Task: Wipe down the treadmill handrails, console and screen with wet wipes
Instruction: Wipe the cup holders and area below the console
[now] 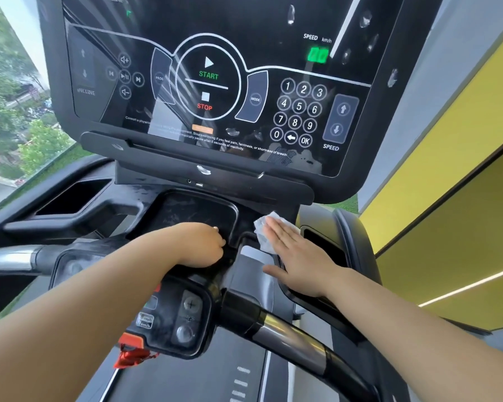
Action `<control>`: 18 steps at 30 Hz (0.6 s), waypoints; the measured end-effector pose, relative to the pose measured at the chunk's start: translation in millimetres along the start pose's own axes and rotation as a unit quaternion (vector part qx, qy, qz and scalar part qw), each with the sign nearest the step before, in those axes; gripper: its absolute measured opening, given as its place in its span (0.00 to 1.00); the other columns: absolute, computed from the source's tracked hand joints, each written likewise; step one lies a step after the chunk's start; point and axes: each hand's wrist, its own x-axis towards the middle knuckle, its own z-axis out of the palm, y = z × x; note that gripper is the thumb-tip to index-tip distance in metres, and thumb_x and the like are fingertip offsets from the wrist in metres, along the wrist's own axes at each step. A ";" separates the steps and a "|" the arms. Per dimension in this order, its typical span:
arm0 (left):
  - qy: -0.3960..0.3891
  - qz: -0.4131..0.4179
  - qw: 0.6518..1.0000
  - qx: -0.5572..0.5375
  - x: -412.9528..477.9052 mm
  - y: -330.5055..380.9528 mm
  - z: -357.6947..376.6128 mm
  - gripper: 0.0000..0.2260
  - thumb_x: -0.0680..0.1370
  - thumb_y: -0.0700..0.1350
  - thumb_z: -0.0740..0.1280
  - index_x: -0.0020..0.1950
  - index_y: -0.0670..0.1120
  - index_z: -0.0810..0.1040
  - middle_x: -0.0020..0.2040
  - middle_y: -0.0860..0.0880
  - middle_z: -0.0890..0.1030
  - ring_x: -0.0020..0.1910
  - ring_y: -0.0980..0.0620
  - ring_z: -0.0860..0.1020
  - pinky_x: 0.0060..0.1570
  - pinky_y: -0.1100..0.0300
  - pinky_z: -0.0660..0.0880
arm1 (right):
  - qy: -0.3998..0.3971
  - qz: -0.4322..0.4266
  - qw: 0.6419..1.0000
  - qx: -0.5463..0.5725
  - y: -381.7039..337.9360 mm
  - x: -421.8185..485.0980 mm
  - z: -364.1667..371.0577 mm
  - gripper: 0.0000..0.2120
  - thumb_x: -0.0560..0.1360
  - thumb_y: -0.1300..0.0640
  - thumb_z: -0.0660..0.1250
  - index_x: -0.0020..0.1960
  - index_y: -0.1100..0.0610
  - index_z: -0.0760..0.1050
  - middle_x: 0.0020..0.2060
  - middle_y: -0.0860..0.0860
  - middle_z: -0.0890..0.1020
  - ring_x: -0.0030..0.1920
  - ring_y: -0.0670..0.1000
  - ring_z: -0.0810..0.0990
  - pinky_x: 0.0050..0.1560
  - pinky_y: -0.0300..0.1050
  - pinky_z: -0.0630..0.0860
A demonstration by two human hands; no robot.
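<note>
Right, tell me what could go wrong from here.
1. The speed readout is lit, so power is on; wiping across the START key might start the belt.
2. Droplets sit on the screen; runoff could reach the ports below it.
3. The right hand only presses the wet wipe flat, so it may slip off; the left hand grips the tray rim and isn't free to catch it.
</note>
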 end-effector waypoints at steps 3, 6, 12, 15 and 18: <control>-0.010 0.029 0.999 0.035 -2.8 1.3 -2.0 0.18 0.82 0.34 0.48 0.71 0.35 0.64 0.77 0.41 0.55 0.76 0.41 0.50 0.70 0.52 0.58 | 0.000 -0.004 1.000 -0.007 -10.5 22.2 -7.2 0.39 0.75 0.33 0.38 0.73 0.57 0.29 0.74 0.51 0.32 0.73 0.46 0.30 0.72 0.40 0.31; -0.009 0.056 0.998 0.038 0.0 -1.2 1.2 0.18 0.82 0.34 0.49 0.71 0.35 0.65 0.77 0.42 0.56 0.76 0.41 0.50 0.71 0.51 0.58 | 0.006 -0.009 1.000 0.007 -19.9 35.9 -12.9 0.36 0.80 0.39 0.45 0.76 0.58 0.32 0.75 0.51 0.33 0.74 0.46 0.31 0.71 0.40 0.30; 0.001 0.052 0.998 0.029 -3.5 -1.3 0.8 0.18 0.82 0.34 0.49 0.71 0.35 0.64 0.77 0.43 0.53 0.76 0.40 0.48 0.71 0.48 0.59 | -0.025 -0.032 0.999 0.011 -1.8 10.9 -9.7 0.38 0.70 0.32 0.33 0.71 0.53 0.27 0.70 0.47 0.29 0.71 0.43 0.27 0.70 0.38 0.30; -0.009 0.041 0.999 0.008 -6.3 0.8 -0.5 0.18 0.83 0.35 0.48 0.72 0.35 0.63 0.78 0.43 0.53 0.76 0.41 0.49 0.70 0.49 0.60 | -0.031 -0.023 0.999 0.010 -3.6 16.0 -9.8 0.41 0.67 0.31 0.31 0.71 0.54 0.28 0.71 0.47 0.29 0.71 0.44 0.28 0.70 0.38 0.30; 0.020 -0.014 0.999 -0.037 -2.1 1.4 -2.1 0.19 0.83 0.39 0.50 0.74 0.39 0.61 0.77 0.42 0.57 0.75 0.42 0.55 0.69 0.51 0.59 | -0.010 -0.007 0.999 0.029 -17.3 38.0 -15.0 0.37 0.77 0.36 0.40 0.76 0.56 0.33 0.75 0.50 0.33 0.74 0.44 0.32 0.70 0.37 0.31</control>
